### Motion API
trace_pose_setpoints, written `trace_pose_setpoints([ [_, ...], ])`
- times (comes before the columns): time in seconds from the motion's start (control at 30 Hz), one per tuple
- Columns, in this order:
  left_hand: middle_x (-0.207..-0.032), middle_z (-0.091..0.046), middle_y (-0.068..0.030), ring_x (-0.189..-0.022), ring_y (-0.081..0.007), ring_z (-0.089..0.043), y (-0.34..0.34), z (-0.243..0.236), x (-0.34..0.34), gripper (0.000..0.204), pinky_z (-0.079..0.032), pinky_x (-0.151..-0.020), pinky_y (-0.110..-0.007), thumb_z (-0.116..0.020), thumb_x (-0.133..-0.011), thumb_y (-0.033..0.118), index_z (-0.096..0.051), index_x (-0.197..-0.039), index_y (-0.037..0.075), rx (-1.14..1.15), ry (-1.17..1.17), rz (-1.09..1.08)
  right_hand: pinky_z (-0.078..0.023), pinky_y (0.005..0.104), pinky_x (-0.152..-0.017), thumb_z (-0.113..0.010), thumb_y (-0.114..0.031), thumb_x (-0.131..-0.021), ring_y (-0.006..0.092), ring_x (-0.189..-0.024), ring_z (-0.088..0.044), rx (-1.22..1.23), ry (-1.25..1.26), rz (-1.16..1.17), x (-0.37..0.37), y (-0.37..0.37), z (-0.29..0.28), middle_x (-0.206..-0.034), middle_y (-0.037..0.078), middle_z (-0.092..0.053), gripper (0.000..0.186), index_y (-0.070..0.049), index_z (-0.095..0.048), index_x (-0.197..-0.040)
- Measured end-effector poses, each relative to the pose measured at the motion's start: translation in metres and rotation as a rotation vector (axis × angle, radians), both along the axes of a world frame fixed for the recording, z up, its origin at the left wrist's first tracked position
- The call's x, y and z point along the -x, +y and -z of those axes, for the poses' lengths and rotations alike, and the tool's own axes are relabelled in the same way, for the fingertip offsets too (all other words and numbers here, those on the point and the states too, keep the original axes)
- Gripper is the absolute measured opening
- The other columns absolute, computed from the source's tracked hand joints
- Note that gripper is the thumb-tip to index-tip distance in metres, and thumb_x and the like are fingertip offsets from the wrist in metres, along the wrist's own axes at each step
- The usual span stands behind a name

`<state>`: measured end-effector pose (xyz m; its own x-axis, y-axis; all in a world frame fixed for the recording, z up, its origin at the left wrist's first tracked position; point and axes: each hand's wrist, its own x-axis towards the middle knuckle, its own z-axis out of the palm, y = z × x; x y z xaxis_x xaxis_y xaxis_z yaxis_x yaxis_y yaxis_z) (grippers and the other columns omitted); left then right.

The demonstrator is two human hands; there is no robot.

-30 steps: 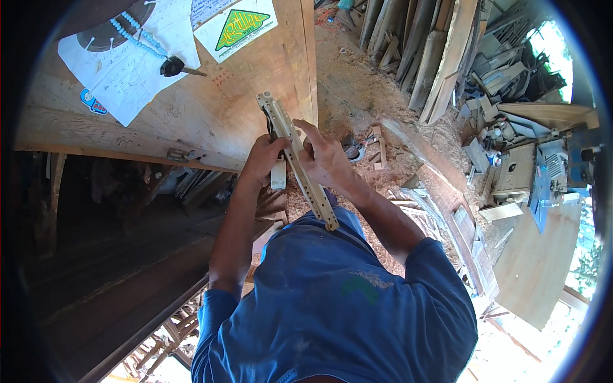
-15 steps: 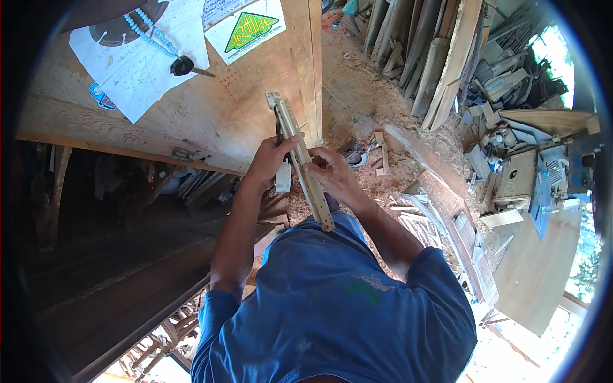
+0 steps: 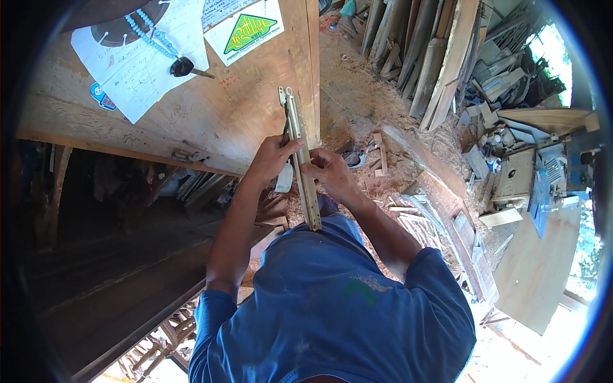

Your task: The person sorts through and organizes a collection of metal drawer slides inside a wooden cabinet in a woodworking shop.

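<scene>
A long, narrow drawer slide [image 3: 308, 191], brass-coloured with small holes along it, is held nearly upright in front of my body. My left hand [image 3: 271, 157] grips it around the middle from the left, thumb across its face. On its other side, the fingers of my right hand [image 3: 330, 173] are closed on the slide a little lower down. Beside the slide and partly behind my left hand are a thin dark strip and a white piece [image 3: 285, 178]; I cannot make out what they are. The slide's far end lies over the wooden panel.
The wooden panel [image 3: 249, 89] bears pinned papers [image 3: 137, 80], a sticker [image 3: 252, 32] and light blue beads [image 3: 150, 39]. Sawdust and offcuts cover the floor [image 3: 351, 83]. Planks [image 3: 424, 76] lean at the back; scrap wood and a cabinet-like box [image 3: 514, 175] stand right.
The drawer slide has turned more upright, its near end swinging left and its far end slightly right. Both hands keep their hold, with the right shifted a little left.
</scene>
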<state>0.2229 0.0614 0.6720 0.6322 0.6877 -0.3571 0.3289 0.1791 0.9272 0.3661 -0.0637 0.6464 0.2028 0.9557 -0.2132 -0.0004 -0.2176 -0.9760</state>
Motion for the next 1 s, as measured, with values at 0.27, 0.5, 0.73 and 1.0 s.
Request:
trace_pose_setpoints([
  [0.27,-0.065,-0.057,-0.0044,-0.050,-0.0119,-0.056,0.001,-0.012,-0.004,0.035,-0.047,-0.044,-0.026,-0.065,-0.093,0.034,-0.061,-0.085,0.000,0.017,-0.037,-0.018,-0.048,0.0268,-0.060,-0.068,-0.018,-0.088,0.0104,-0.070,-0.059,0.003,0.001,0.000,0.000,0.003,-0.006,-0.081,0.005,-0.064,0.033,0.005,-0.062,-0.110],
  [0.5,-0.065,-0.057,-0.0043,-0.050,-0.0116,-0.057,0.006,-0.001,0.003,0.036,-0.047,-0.045,-0.026,-0.064,-0.094,0.035,-0.061,-0.085,0.000,-0.055,0.019,0.038,-0.051,0.0266,-0.060,-0.068,-0.017,-0.088,0.0119,-0.073,-0.062,0.038,0.082,0.001,0.002,0.006,-0.007,-0.086,0.007,-0.065,0.033,0.006,-0.061,-0.110],
  [0.73,-0.066,-0.058,-0.0040,-0.057,-0.0102,-0.053,0.001,-0.023,0.004,0.047,-0.044,-0.054,-0.027,-0.060,-0.094,0.045,-0.065,-0.083,0.000,0.083,0.000,0.024,-0.054,0.0266,-0.061,-0.068,-0.018,-0.088,0.0126,-0.075,-0.063,0.030,0.091,-0.024,0.006,0.008,0.003,-0.089,0.008,-0.066,0.031,0.005,-0.061,-0.108],
  [1.0,-0.056,-0.058,-0.0072,-0.042,-0.0120,-0.052,-0.001,-0.030,0.002,0.045,-0.042,-0.041,-0.026,-0.053,-0.097,0.047,-0.061,-0.094,0.003,0.241,-0.123,0.039,-0.055,0.0295,-0.069,-0.064,-0.018,-0.090,0.0134,-0.081,-0.064,-0.011,0.392,-0.040,0.008,0.008,-0.011,-0.092,0.007,-0.067,0.027,0.003,-0.060,-0.107],
])
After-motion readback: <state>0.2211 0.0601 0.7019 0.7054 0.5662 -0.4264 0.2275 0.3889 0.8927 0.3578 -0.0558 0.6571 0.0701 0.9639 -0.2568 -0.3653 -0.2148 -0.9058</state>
